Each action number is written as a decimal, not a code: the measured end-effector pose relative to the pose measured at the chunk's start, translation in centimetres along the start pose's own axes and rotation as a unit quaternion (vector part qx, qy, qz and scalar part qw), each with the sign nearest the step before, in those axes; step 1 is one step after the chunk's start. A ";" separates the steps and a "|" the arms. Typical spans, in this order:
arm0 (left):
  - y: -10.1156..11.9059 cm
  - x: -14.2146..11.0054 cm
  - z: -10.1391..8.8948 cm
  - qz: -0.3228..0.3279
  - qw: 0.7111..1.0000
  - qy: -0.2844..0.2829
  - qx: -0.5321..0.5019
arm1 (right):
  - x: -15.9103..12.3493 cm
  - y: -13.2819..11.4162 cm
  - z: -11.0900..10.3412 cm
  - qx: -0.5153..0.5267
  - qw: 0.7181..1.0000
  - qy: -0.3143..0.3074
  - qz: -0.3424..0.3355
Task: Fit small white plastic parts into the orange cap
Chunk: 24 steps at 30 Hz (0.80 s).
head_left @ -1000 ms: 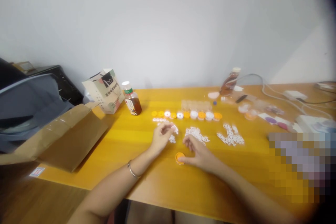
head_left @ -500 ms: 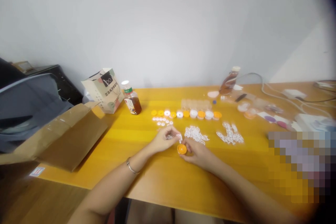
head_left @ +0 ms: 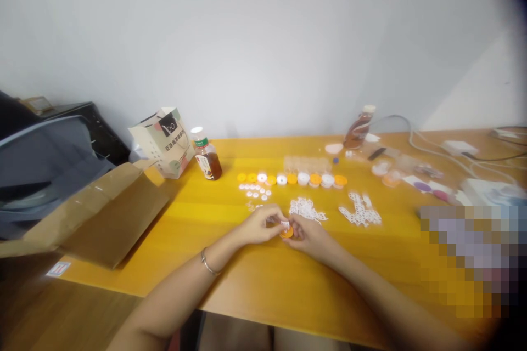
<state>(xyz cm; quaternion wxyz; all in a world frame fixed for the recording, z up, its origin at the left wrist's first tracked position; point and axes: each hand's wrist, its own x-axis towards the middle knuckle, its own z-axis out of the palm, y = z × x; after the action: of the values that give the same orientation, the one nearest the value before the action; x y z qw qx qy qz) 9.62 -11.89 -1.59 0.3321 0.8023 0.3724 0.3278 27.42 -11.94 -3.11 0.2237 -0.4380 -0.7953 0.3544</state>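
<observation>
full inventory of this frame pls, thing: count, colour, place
table: 1, yellow wood, under it all
small cap: 1, orange, between both hands
small white piece: 1, white, at the cap, left fingertips
row of caps: about ten, orange and white, mid table
white piece piles: three or so, white, right of the hands
tea bottle: 1, brown, upright, left
paper bag: 1, cream, beside the tea bottle
cardboard box: 1, brown, far left
tilted bottle: 1, brown, back right
cables: white, right
left hand: holds white piece
right hand: holds cap
</observation>
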 end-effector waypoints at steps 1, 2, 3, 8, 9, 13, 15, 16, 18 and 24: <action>0.0 0.0 0.0 0.002 1.000 -0.004 0.007 | 0.0 0.1 0.0 0.001 1.000 0.001 0.000; 0.0 0.0 0.0 0.005 1.000 -0.009 0.014 | 0.0 0.1 0.1 0.002 1.000 0.003 0.000; 0.0 0.0 -0.1 0.009 1.000 -0.014 0.021 | 0.0 0.1 0.1 0.004 1.000 0.003 -0.001; 0.2 0.0 -0.2 0.049 0.997 -0.045 0.040 | 0.1 0.3 0.1 0.009 1.000 -0.009 -0.006; 0.2 0.0 -0.2 0.056 0.996 -0.049 0.042 | 0.1 0.3 0.1 0.010 1.000 -0.010 -0.007; 0.0 0.0 -0.1 0.058 0.996 -0.045 0.041 | 0.1 0.3 0.0 0.017 1.000 -0.005 -0.008; -0.2 0.1 0.0 0.054 0.997 -0.043 0.037 | 0.0 0.3 0.1 0.022 1.000 -0.005 -0.009; -0.2 0.1 0.0 0.054 0.997 -0.042 0.034 | 0.0 0.3 0.1 0.024 1.000 -0.005 -0.009; -0.3 0.1 0.1 0.055 0.997 -0.039 0.028 | 0.0 0.3 0.1 0.025 1.000 -0.003 -0.007; -0.2 0.0 0.1 0.048 0.998 -0.045 0.014 | 0.0 0.1 -0.1 0.030 0.999 -0.011 -0.010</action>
<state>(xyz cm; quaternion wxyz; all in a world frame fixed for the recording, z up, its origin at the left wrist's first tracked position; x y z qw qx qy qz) 9.58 -11.80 -1.82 0.3212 0.8378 0.3228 0.3013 27.51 -11.84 -3.13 0.2315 -0.4194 -0.7910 0.3805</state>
